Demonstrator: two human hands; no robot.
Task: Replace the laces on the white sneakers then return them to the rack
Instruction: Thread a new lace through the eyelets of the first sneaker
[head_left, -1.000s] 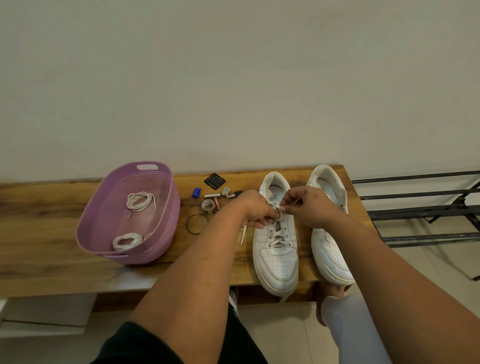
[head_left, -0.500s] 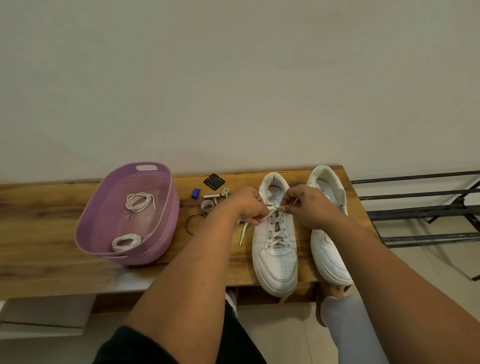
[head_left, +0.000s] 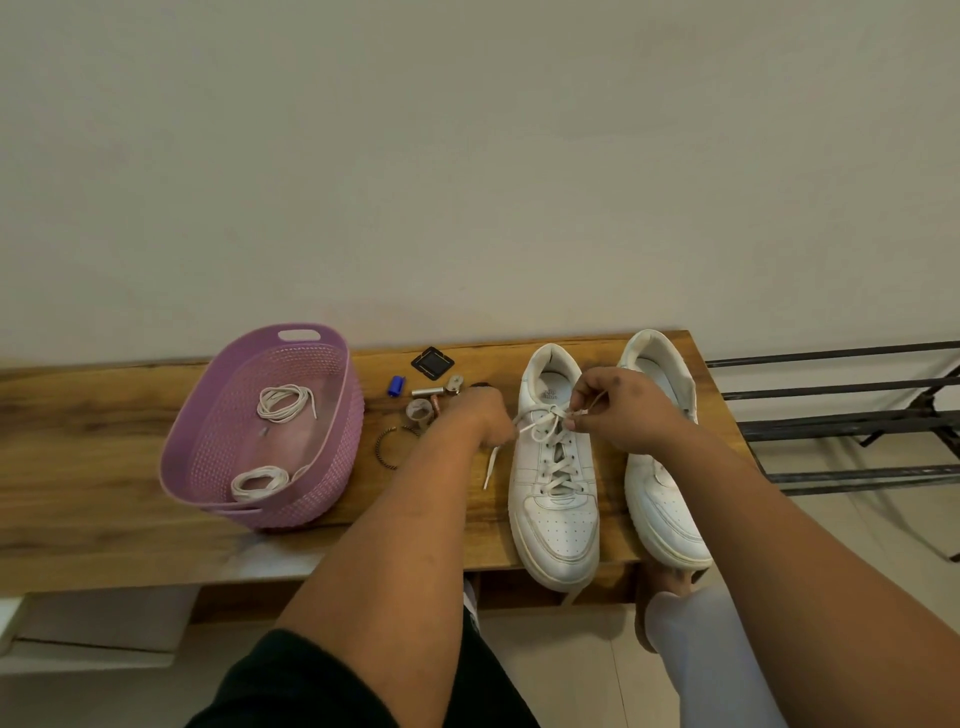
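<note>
- Right hand (head_left: 618, 410): fingers curled, pinching one end of the lace (head_left: 545, 415) just above the top eyelets of the left sneaker (head_left: 553, 499).
- Left hand (head_left: 483, 415): fingers curled at the sneaker's outer side, gripping the other end of the lace; its free tip hangs down toward the surface (head_left: 104, 467).
- Lace: thin, soft and limp, probably light enough to slip from a loose pinch; it is best taken close to the eyelets, where a short length stays under control. It crosses up the sneaker's front and looks threaded to the top.
- Left sneaker: stands toe toward the person at the near edge of the surface. It appears stiff-soled, light, and easy to lift by the heel collar.
- Right sneaker (head_left: 660, 467): just beside the first, partly behind the right arm; whether it is laced cannot be told.
- Basket (head_left: 343, 447): purple, perforated plastic, well to the left, holding two coiled laces (head_left: 283, 402).
- Small items (head_left: 431, 361): a dark square piece, a blue cap, metal bits and a ring lie between basket and sneakers.
- Surface: a wooden top set against a plain wall.
- Rack (head_left: 841, 431): dark metal bars, beside the surface on the right, above a tiled floor.
</note>
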